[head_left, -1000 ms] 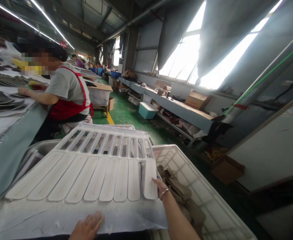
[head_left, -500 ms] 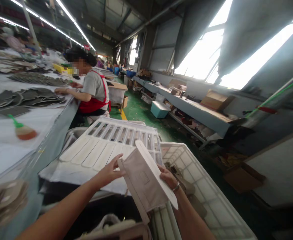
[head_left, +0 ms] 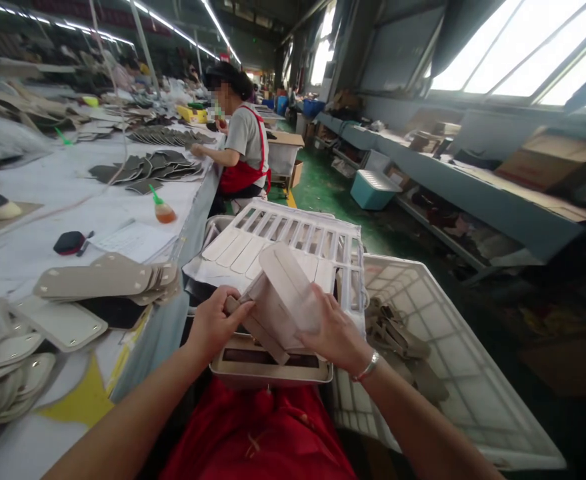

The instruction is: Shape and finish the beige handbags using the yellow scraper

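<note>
Between my two hands is a pale beige bag piece (head_left: 289, 283) with a rounded flap, partly folded and slightly blurred. My left hand (head_left: 219, 319) pinches its left edge between thumb and fingers. On the other side my right hand (head_left: 333, 331) grips the flap, its fingers curled over the edge. Just below sits a beige box-shaped thing (head_left: 225, 371) with a dark opening, close to my red apron (head_left: 253, 433). Behind the piece, long pale strips (head_left: 225, 245) lie in a row on a white slatted rack (head_left: 317, 230).
To the right, a white plastic crate (head_left: 473, 347) holds grey-beige pieces (head_left: 397, 333). On the left table are stacked beige panels (head_left: 95, 277), white panels with metal studs (head_left: 60, 323) and a glue bottle (head_left: 163, 212). Ahead, a co-worker in a red apron (head_left: 245, 143) sits at that table.
My view has turned left and down. The bag piece has been drawn closer and turned, its flap now angled over the body. Both hands still hold it, the left with a firmer pinch.
</note>
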`<state>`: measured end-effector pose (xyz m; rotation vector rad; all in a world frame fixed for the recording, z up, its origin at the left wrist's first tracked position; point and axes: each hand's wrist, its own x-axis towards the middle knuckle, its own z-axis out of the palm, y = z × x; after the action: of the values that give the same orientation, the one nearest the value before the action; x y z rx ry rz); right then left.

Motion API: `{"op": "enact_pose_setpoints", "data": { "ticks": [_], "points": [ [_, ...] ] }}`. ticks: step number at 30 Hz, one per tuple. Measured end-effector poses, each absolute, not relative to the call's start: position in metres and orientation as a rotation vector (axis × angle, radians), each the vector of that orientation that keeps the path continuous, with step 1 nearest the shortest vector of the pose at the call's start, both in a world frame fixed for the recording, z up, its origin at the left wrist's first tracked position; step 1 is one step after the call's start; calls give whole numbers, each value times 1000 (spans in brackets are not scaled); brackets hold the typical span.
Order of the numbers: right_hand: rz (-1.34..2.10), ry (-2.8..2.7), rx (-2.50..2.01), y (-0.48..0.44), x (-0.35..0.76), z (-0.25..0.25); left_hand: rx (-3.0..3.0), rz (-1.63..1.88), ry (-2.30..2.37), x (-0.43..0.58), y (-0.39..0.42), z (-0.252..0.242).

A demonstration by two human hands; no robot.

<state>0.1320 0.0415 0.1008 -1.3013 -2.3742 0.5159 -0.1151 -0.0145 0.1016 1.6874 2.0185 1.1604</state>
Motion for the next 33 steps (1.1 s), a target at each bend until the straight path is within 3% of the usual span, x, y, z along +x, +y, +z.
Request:
{"op": "enact_pose_setpoints", "data": {
  "ticks": [7,13,19,24,33],
  "points": [
    [127,-2496,-953,36,144,82,1786,825,1853,-136,-37,82],
    [20,-2736,-822,33,165,76,2131,505,1613,-141,-37,64],
    [-38,-2866,-742,32,145,72,1605,827,1768,-164,-42,69],
    [2,-2994,-587,27,129,63,1238,996,1696,-152,-50,44],
    [138,-3179,-425,28,122,64,1454,820,1880,-143,-51,16]
  ]
}}
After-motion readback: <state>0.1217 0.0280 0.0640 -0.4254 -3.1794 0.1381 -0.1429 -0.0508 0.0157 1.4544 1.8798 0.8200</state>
